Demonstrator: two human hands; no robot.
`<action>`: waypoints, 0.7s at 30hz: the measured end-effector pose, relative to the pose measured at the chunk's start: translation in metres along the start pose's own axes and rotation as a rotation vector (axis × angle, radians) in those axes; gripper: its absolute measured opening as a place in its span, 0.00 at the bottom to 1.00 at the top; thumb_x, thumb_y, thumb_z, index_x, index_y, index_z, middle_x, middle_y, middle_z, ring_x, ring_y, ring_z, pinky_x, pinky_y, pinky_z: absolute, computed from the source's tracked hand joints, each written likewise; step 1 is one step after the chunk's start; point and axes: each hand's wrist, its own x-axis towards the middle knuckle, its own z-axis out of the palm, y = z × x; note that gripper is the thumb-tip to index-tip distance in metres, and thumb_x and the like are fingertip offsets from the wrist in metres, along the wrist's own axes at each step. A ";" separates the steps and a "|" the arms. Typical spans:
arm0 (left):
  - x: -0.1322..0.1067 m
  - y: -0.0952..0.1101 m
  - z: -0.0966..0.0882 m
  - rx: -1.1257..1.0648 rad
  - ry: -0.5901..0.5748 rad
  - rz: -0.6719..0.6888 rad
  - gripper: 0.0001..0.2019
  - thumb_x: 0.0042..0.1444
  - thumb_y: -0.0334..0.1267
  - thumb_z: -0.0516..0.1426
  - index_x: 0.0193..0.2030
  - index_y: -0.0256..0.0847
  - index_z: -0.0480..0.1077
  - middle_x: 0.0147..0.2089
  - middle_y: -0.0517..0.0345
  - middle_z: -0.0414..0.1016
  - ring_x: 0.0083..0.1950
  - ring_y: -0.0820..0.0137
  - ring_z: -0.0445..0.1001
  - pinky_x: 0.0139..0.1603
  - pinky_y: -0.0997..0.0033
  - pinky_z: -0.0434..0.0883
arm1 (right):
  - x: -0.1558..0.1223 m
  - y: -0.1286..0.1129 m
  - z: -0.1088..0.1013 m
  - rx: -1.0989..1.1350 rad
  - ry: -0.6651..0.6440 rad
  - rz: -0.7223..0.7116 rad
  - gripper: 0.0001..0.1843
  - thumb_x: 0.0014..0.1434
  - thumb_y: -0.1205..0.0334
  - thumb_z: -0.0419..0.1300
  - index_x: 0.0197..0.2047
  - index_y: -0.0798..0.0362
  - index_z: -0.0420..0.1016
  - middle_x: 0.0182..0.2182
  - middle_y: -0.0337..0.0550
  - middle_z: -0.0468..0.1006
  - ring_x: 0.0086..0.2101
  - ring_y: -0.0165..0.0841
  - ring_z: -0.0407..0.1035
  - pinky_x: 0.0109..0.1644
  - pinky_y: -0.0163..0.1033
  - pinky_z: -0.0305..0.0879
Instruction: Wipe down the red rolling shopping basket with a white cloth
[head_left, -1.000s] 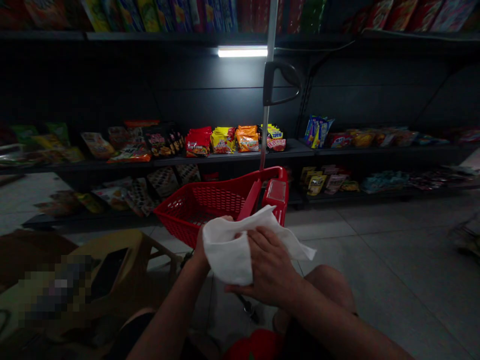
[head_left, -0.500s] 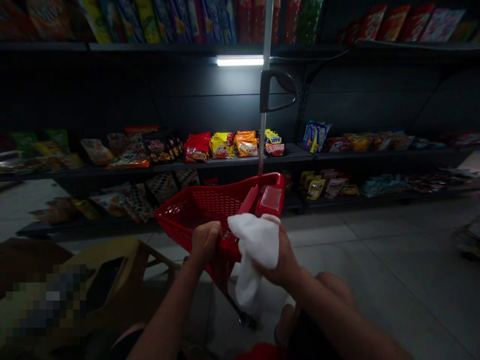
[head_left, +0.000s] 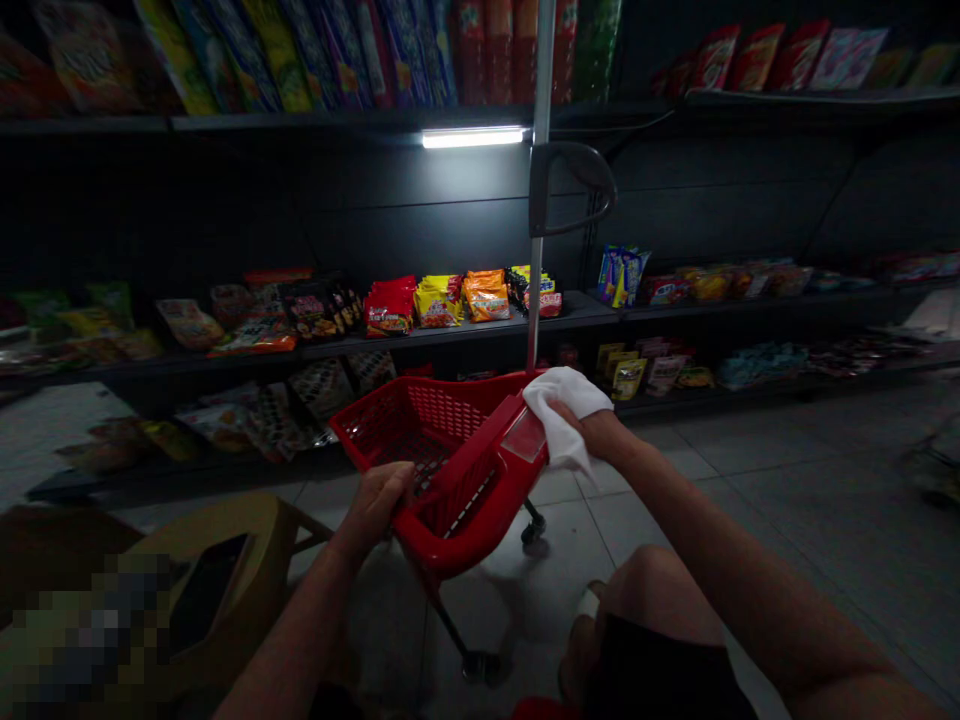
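Observation:
A red plastic shopping cart [head_left: 469,535] stands tilted in front of me, its perforated basket pointing away to the left. My left hand [head_left: 380,497] is closed round the basket's near left rim. In my right hand [head_left: 589,425] is a white cloth [head_left: 568,398], pressed on the far right corner of the cart's handle end, beside the clear panel [head_left: 523,438]. The cloth covers that corner and some of my fingers. A metal pole with a dark grey loop handle [head_left: 574,188] rises behind the cloth.
Dark shelves [head_left: 465,335] with snack packets [head_left: 390,305] run across behind the cart. A yellowish stool [head_left: 259,530] with a phone [head_left: 210,590] on it stands at left, close to my left arm. Cart wheels [head_left: 532,528] rest on the tiled floor.
My right hand has moved the cloth from the near side of the handle up to its far right corner. The cart has turned, its handle end showing more. My left hand still grips the rim.

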 end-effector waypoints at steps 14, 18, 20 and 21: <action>-0.012 0.085 0.036 0.349 -0.148 0.053 0.25 0.67 0.47 0.39 0.34 0.43 0.74 0.35 0.55 0.78 0.39 0.67 0.74 0.43 0.68 0.66 | -0.001 -0.029 0.010 0.049 -0.257 -0.566 0.17 0.60 0.52 0.59 0.48 0.53 0.75 0.48 0.52 0.79 0.52 0.40 0.71 0.63 0.50 0.60; -0.012 0.077 0.040 0.340 -0.058 0.120 0.26 0.67 0.44 0.38 0.28 0.42 0.72 0.29 0.59 0.75 0.33 0.70 0.72 0.40 0.69 0.65 | 0.016 0.026 -0.006 -0.019 -0.058 -0.092 0.23 0.64 0.48 0.53 0.53 0.54 0.73 0.49 0.52 0.78 0.51 0.42 0.71 0.59 0.50 0.65; -0.015 0.071 0.037 0.316 -0.020 0.140 0.25 0.67 0.44 0.40 0.26 0.41 0.71 0.27 0.59 0.73 0.32 0.71 0.71 0.38 0.70 0.64 | 0.017 0.029 -0.007 -0.087 -0.042 0.000 0.22 0.66 0.47 0.50 0.52 0.52 0.74 0.49 0.50 0.78 0.53 0.43 0.70 0.62 0.52 0.62; -0.017 0.068 0.034 0.297 -0.009 0.149 0.25 0.67 0.43 0.40 0.26 0.41 0.71 0.26 0.59 0.73 0.31 0.71 0.71 0.38 0.70 0.64 | 0.016 0.026 -0.007 -0.131 -0.057 -0.008 0.22 0.66 0.47 0.50 0.52 0.52 0.74 0.50 0.50 0.78 0.55 0.43 0.69 0.64 0.53 0.60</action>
